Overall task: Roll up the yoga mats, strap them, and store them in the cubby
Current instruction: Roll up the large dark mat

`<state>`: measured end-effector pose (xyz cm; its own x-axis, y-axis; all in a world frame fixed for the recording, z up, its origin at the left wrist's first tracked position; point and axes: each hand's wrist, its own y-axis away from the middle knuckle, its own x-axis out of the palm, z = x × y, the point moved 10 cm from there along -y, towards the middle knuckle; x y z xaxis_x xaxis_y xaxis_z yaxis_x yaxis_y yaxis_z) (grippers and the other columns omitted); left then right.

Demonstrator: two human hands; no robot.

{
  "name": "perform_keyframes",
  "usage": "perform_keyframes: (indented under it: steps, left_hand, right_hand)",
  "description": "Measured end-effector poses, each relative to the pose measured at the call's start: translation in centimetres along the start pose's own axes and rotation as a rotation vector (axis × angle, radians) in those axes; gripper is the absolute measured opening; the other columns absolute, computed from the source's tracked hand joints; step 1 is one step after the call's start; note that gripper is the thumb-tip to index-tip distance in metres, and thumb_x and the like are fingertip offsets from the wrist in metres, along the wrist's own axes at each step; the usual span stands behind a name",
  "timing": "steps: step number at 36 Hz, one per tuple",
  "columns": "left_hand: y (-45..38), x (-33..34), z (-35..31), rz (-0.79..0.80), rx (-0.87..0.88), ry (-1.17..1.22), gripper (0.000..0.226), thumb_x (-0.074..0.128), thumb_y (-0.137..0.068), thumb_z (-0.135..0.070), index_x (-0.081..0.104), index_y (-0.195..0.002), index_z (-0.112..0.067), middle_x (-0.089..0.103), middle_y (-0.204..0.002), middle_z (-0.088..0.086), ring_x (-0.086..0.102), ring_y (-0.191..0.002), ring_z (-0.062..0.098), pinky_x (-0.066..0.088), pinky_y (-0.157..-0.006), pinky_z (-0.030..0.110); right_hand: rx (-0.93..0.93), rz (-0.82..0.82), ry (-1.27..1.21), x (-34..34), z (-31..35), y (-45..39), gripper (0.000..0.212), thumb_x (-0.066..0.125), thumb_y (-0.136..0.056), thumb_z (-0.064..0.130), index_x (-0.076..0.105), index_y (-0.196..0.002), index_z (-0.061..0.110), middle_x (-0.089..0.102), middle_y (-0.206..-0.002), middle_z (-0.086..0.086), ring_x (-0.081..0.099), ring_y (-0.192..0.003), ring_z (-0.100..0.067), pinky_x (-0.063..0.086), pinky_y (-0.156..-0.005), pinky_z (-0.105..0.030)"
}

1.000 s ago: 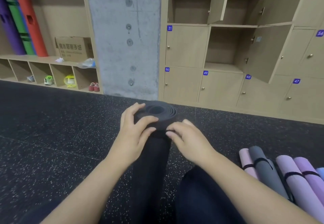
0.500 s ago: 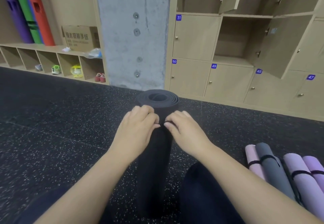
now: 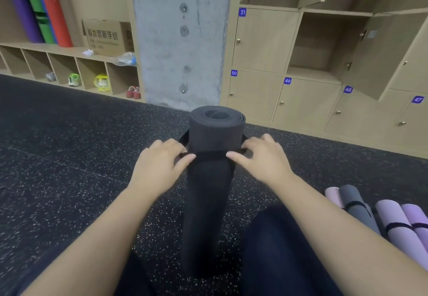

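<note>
1. I see the rolled black mat (image 3: 214,179) standing upright on the speckled floor (image 3: 69,156) between my knees.
2. A black strap (image 3: 211,155) loops round its upper part.
3. My left hand (image 3: 159,166) and right hand (image 3: 259,156) each pinch the strap at a side.
4. Strapped mats (image 3: 379,214) lie at right; an open cubby (image 3: 317,47) stands ahead.

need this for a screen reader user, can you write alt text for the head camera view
Two bare hands, left hand and right hand, pinch a black strap around an upright rolled black yoga mat on speckled black rubber flooring. Strapped pastel rolled mats lie at right; wooden numbered lockers stand behind.
</note>
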<state>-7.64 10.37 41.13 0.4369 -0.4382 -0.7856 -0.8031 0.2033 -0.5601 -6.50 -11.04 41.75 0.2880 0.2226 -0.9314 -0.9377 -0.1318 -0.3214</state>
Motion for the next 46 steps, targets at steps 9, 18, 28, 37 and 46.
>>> perform_keyframes:
  steps: [9, 18, 28, 37, 46]
  left_hand:
    - [0.8, 3.2, 1.9, 0.147, -0.114, 0.056, 0.03, 0.046, -0.094, -0.05, 0.061, -0.094, -0.024, 0.058, -0.098, -0.014, 0.042, -0.089, 0.017, 0.041, -0.082, 0.037]
    - [2.1, 6.6, 3.3, 0.298, -0.17, 0.047, 0.03, 0.044, -0.096, -0.052, 0.06, -0.096, -0.026, 0.057, -0.104, -0.016, 0.042, -0.096, 0.015, 0.04, -0.088, 0.037]
    - [3.1, 8.8, 4.4, 0.431, -0.226, 0.037, 0.028, 0.044, -0.097, -0.05, 0.059, -0.106, -0.028, 0.047, -0.096, -0.017, 0.046, -0.104, 0.015, 0.039, -0.094, 0.04]
    - [3.3, 9.5, 4.6, 0.455, -0.26, 0.063, 0.026, 0.045, -0.099, -0.043, 0.059, -0.114, -0.027, 0.047, -0.097, -0.016, 0.047, -0.109, 0.016, 0.039, -0.096, 0.039]
    - [3.3, 11.0, 4.5, 0.452, -0.248, 0.158, 0.012, 0.05, -0.098, -0.035, 0.055, -0.099, -0.024, 0.054, -0.103, -0.01, 0.054, -0.089, 0.018, 0.044, -0.082, 0.035]
  right_hand:
    - [0.124, 0.132, -0.125, 3.2, -1.5, 1.3, 0.059, 0.045, -0.088, 0.068, 0.062, -0.119, 0.021, 0.052, -0.095, 0.018, 0.041, -0.118, -0.019, 0.034, -0.093, -0.037]
    - [0.24, 0.253, -0.235, 7.6, -2.3, 2.8, 0.059, 0.051, -0.085, 0.069, 0.06, -0.125, 0.027, 0.036, -0.083, 0.016, 0.046, -0.113, -0.019, 0.036, -0.092, -0.033]
    - [0.336, 0.307, -0.237, 10.9, -3.7, 2.7, 0.062, 0.052, -0.076, 0.079, 0.061, -0.119, 0.036, 0.044, -0.105, 0.002, 0.054, -0.107, -0.031, 0.041, -0.083, -0.033]
    - [0.359, 0.365, -0.267, 12.1, -3.7, 2.8, 0.06, 0.052, -0.079, 0.076, 0.06, -0.123, 0.036, 0.042, -0.108, 0.002, 0.049, -0.114, -0.034, 0.04, -0.09, -0.036]
    - [0.344, 0.384, -0.378, 13.4, -3.4, 2.6, 0.039, 0.054, -0.083, 0.068, 0.057, -0.104, 0.035, 0.055, -0.109, 0.002, 0.045, -0.115, -0.023, 0.041, -0.092, -0.038]
